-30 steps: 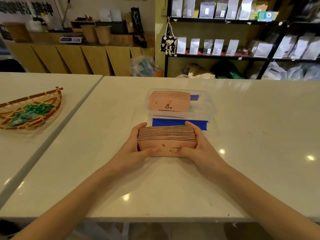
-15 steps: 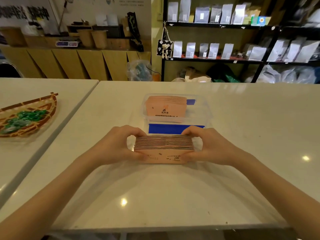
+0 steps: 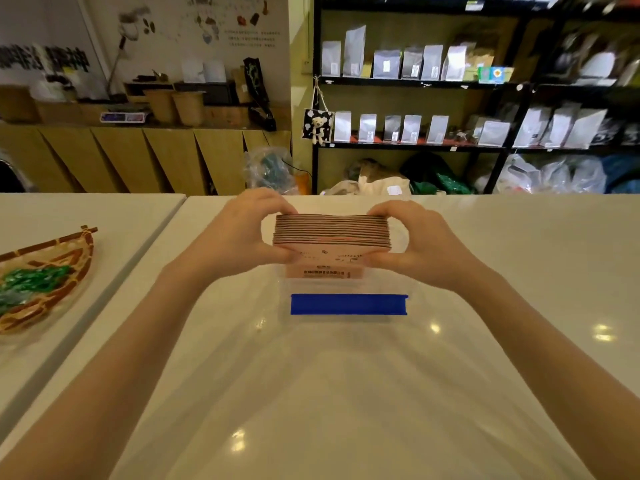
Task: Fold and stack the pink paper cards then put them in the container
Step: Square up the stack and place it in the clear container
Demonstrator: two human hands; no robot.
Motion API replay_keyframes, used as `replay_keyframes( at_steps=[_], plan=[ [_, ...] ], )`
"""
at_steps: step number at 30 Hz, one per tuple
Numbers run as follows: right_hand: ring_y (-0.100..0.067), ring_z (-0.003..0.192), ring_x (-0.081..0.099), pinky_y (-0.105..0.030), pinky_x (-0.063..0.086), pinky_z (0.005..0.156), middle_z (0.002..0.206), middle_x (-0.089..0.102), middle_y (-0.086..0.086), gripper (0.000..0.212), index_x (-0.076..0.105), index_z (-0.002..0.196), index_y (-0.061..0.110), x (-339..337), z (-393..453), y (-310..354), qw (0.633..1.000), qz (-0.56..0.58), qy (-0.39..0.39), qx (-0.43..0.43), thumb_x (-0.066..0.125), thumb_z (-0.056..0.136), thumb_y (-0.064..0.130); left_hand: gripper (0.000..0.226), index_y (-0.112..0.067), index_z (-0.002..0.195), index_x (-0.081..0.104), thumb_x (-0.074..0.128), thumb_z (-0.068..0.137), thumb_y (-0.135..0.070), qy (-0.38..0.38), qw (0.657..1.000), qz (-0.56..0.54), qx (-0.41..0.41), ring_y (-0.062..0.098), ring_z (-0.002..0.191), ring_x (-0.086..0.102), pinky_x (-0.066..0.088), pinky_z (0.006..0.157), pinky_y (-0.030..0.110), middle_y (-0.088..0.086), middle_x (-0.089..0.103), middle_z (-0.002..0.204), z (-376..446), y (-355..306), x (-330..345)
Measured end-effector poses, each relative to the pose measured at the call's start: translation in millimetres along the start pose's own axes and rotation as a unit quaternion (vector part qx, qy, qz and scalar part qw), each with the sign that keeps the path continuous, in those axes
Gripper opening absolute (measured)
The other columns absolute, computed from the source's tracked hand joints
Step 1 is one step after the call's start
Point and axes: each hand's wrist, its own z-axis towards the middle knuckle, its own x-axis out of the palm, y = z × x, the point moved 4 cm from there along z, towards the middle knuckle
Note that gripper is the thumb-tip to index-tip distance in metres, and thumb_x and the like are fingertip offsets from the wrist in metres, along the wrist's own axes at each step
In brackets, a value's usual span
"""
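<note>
A thick stack of folded pink paper cards (image 3: 331, 233) is held in the air between both hands, above a clear plastic container (image 3: 412, 299) with a blue clip (image 3: 348, 304) on its near side. My left hand (image 3: 242, 232) grips the stack's left end and my right hand (image 3: 415, 242) grips its right end. Below the stack, pink cards (image 3: 325, 273) that lie inside the container show a barcode. Most of the container's inside is hidden behind the stack and my hands.
A woven bamboo tray (image 3: 52, 282) with green wrapped items sits on the adjoining table at the left. A seam (image 3: 138, 258) separates the two white tables. Shelves with pouches (image 3: 415, 129) and a wooden counter stand beyond the far edge.
Both hands have lifted the card stack off the table and carried it forward, so that it is now above the container. The camera tilted upward.
</note>
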Motion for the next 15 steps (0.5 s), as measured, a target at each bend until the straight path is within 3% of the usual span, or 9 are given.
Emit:
replay_keyframes(
  at_steps=[5,11,15],
  plan=[
    [-0.010,0.095,0.046,-0.029,0.041,0.086,0.114,0.059,-0.001,0.050,0.052,0.114,0.021,22.3,13.8,-21.4,0.995,-0.029,0.082,0.056,0.071,0.071,0.036,0.047,-0.023,0.109,0.058,0.074,0.066,-0.036,0.073,0.997,0.038,-0.013,0.016,0.133,0.015,0.019,0.109,0.040,-0.001,0.030,0.143,17.7,27.6,35.7],
    [-0.008,0.086,0.050,-0.010,0.040,0.066,0.113,0.058,0.000,0.049,0.051,0.118,0.020,40.1,26.0,-33.2,0.979,0.004,0.181,0.091,0.070,0.073,0.032,0.043,-0.022,0.109,0.060,0.069,0.071,-0.040,0.194,0.977,0.088,-0.022,0.021,0.137,-0.002,0.007,0.112,0.047,-0.001,0.013,0.152,31.5,38.4,57.7],
    [-0.009,0.086,0.050,-0.016,0.043,0.070,0.110,0.055,0.002,0.048,0.050,0.116,0.018,42.4,28.1,-33.1,0.977,0.011,0.184,0.107,0.070,0.074,0.030,0.044,-0.021,0.110,0.060,0.067,0.072,-0.042,0.240,0.964,0.107,-0.048,0.024,0.138,0.000,0.008,0.112,0.048,0.001,0.013,0.152,35.0,38.9,62.0]
  ],
)
